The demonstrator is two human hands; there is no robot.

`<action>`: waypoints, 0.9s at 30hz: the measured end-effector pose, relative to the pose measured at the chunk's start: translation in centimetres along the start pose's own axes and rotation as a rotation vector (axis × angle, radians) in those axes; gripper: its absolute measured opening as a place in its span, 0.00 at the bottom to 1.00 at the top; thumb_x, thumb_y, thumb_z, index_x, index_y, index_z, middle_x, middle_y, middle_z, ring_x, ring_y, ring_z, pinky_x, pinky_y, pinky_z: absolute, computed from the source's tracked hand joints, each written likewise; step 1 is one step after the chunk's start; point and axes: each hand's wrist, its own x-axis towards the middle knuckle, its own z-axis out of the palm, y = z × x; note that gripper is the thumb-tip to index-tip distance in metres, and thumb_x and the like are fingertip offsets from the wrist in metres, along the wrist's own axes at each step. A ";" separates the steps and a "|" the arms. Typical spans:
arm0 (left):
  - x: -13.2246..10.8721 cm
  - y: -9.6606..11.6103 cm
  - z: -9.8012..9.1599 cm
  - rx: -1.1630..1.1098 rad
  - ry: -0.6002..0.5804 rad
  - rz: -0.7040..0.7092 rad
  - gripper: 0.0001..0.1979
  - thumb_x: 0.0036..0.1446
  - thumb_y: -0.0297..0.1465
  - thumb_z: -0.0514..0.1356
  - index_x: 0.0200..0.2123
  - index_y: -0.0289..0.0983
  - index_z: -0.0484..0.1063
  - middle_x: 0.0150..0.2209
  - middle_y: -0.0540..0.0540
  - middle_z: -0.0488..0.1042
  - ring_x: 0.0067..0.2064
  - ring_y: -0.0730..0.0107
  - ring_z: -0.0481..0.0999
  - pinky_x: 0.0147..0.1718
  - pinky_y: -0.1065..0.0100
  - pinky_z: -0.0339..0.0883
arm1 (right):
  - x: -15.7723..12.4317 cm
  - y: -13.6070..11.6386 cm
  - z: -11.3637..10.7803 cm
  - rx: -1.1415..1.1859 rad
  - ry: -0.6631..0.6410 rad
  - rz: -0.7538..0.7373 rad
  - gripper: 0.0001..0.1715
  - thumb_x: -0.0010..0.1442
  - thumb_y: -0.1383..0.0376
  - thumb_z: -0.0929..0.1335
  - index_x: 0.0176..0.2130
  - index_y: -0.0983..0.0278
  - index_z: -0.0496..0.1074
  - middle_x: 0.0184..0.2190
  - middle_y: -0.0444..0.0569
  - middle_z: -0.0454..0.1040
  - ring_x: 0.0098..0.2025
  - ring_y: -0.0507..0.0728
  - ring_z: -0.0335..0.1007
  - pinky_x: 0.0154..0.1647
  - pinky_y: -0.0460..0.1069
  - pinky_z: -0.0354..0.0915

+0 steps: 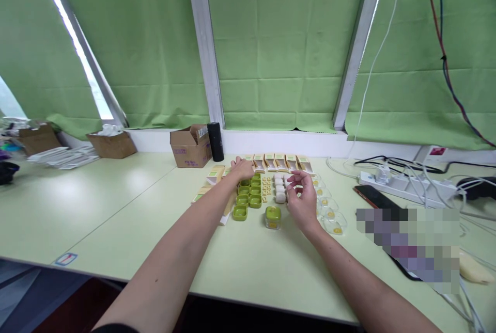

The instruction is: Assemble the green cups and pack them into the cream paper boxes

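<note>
My left hand (243, 169) reaches to the far side of the green square cups (242, 200), beside the row of cardboard sleeves. Its fingertips are hidden behind the back of the hand, so what they touch does not show. My right hand (303, 199) hovers by the small white rolls (279, 197), thumb and fingers curved but apart, with nothing visible between them. Between the cups and the rolls lie small yellow pieces (264, 192). Nearer to me stands a clear square container with a green lid (273, 213). Clear plastic covers (334, 223) with yellow marks lie right of my right hand.
Cardboard sleeves (280, 162) line the back, with more at left. Behind them stand a brown carton (190, 148) and a black cylinder (216, 142). A power strip (406, 188) with tangled cables, a dark phone (377, 200) and a blurred patch occupy the right side.
</note>
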 end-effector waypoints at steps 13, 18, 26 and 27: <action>2.4 0.7 1.6 -0.029 -0.041 -0.031 0.16 0.56 0.40 0.64 0.46 0.42 0.79 0.51 0.36 0.79 0.63 0.38 0.62 0.58 0.44 0.56 | -0.1 -0.3 -0.1 -0.011 -0.017 -0.001 0.19 0.60 0.65 0.67 0.52 0.59 0.68 0.42 0.49 0.75 0.43 0.60 0.71 0.42 0.55 0.65; 2.4 0.4 1.0 -0.053 0.041 -0.052 0.09 0.57 0.35 0.63 0.41 0.40 0.78 0.53 0.35 0.76 0.61 0.39 0.62 0.56 0.44 0.56 | -0.1 -0.4 0.0 -0.007 -0.021 -0.005 0.19 0.61 0.65 0.67 0.52 0.58 0.68 0.42 0.49 0.75 0.43 0.60 0.71 0.42 0.55 0.65; 0.1 -0.3 -2.4 -0.101 0.317 0.042 0.20 0.66 0.31 0.54 0.60 0.47 0.73 0.71 0.43 0.60 0.66 0.42 0.55 0.60 0.44 0.52 | 0.3 -0.5 -0.3 -0.015 0.004 -0.002 0.19 0.61 0.64 0.67 0.52 0.59 0.69 0.42 0.49 0.76 0.43 0.60 0.72 0.43 0.55 0.65; -0.6 -0.2 -2.7 -0.104 0.348 0.056 0.22 0.67 0.30 0.52 0.62 0.47 0.71 0.72 0.43 0.59 0.67 0.43 0.55 0.61 0.44 0.51 | 0.4 -0.5 -0.3 -0.020 0.001 0.000 0.18 0.61 0.64 0.67 0.52 0.59 0.70 0.42 0.50 0.77 0.43 0.60 0.72 0.43 0.55 0.65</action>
